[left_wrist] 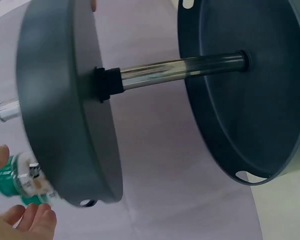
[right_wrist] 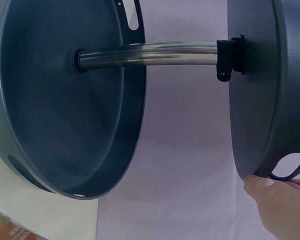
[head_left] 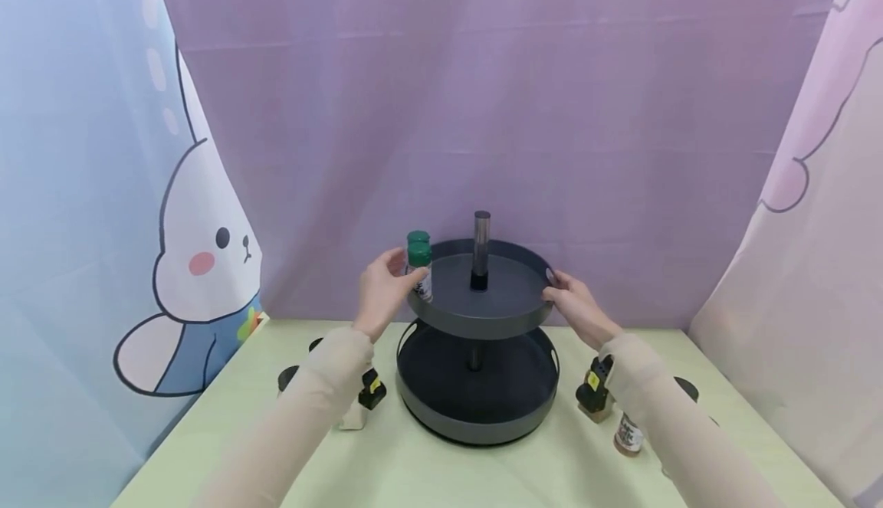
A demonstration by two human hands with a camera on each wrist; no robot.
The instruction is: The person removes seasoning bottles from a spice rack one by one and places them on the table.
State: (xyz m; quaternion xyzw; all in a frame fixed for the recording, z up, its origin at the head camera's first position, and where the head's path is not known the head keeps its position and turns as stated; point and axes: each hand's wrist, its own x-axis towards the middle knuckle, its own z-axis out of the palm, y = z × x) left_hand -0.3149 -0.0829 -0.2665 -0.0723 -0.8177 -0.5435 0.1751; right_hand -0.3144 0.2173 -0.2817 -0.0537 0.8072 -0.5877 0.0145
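A dark grey two-tier round tray stand stands on the table, with an upper tray (head_left: 513, 282) and a lower tray (head_left: 476, 424) on a metal pole (head_left: 482, 240). Two green-capped seasoning bottles stand one behind the other at the upper tray's left edge: a front bottle (head_left: 419, 254) and a rear bottle (head_left: 417, 236). My left hand (head_left: 386, 290) is beside them, its thumb at the front bottle's label and its fingers spread to the left, loosely bent. At the right, my right hand (head_left: 578, 307) grips the upper tray's rim by the handle cutout (right_wrist: 288, 166).
Left of the stand are a black bottle with a yellow label (head_left: 372, 390) and a black lid (head_left: 287, 376). On the right stand another yellow-labelled black container (head_left: 593, 387), a labelled jar (head_left: 628, 437) and a black-lidded jar (head_left: 687, 388), partly behind my sleeve. Curtains surround the table.
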